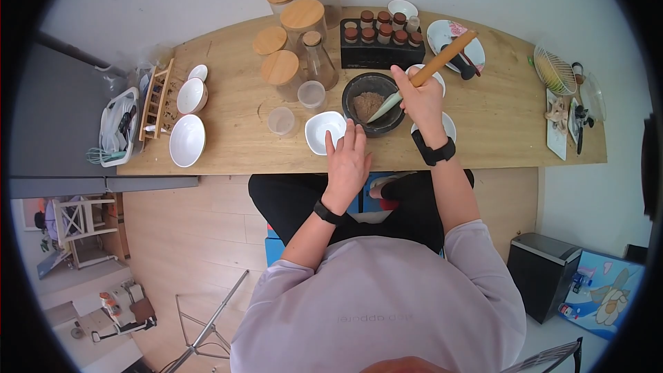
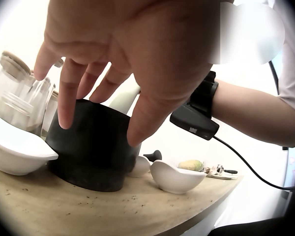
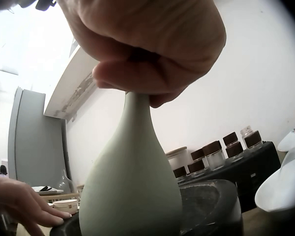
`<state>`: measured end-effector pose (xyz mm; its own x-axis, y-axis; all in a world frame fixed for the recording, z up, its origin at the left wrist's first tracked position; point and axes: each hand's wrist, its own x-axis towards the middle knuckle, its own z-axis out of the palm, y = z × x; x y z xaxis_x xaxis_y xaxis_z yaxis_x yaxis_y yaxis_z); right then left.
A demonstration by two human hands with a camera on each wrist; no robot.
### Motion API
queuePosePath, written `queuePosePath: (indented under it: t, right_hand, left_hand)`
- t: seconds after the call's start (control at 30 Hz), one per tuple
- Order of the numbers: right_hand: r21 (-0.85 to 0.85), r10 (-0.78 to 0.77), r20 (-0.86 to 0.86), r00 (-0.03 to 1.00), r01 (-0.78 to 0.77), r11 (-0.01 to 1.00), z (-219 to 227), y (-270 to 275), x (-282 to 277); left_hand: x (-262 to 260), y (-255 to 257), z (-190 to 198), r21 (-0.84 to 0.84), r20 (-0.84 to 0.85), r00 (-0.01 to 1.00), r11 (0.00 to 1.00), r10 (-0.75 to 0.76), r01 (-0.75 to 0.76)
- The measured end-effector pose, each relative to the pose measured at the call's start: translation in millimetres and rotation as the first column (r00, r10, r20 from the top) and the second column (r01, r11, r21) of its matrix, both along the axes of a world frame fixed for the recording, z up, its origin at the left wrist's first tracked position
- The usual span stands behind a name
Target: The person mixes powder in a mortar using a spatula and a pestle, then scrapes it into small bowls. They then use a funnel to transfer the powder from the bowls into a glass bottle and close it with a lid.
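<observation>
In the head view, the right hand [image 1: 421, 102] grips a pestle with a wooden handle [image 1: 444, 59] and a pale green head [image 1: 385, 108]. That head leans into a dark stone mortar [image 1: 395, 124] holding brown ground material [image 1: 367, 105]. The right wrist view has the fingers curled round the pestle's neck [image 3: 136, 105]. The left hand [image 1: 347, 166], fingers spread and relaxed, lies at the mortar's near left rim, beside a white square bowl [image 1: 319, 144]. In the left wrist view its fingertips hang over the side of the black mortar [image 2: 88, 152]; whether they press it I cannot tell.
Behind the mortar stands a black rack [image 1: 362, 55] of small jars. Wooden-lidded jars [image 1: 280, 68] and clear cups [image 1: 281, 121] are left of it. White bowls [image 1: 188, 140] sit far left, small white dishes [image 1: 442, 126] right, and a wire basket [image 1: 554, 69] far right.
</observation>
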<state>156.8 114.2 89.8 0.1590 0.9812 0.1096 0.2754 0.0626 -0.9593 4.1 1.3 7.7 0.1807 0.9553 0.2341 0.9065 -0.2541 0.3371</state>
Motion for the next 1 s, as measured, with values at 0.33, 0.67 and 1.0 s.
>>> queuePosePath:
  t: [0.33, 0.67, 1.0]
  right_hand:
    - [0.14, 0.021, -0.096, 0.995, -0.007, 0.99, -7, 13, -20]
    - [0.179, 0.075, -0.021, 0.997, -0.071, 0.981, -15, 16, -19]
    - [0.129, 0.054, -0.093, 0.994, -0.042, 0.991, -13, 13, -19]
  left_hand:
    - [0, 0, 3, -0.002, -0.032, 0.999, 1.0, -0.004, 0.004]
    - [0, 0, 4, -0.009, -0.046, 0.999, 1.0, -0.011, 0.01]
    - [1, 0, 4, -0.008, -0.05, 0.999, 1.0, -0.009, 0.009]
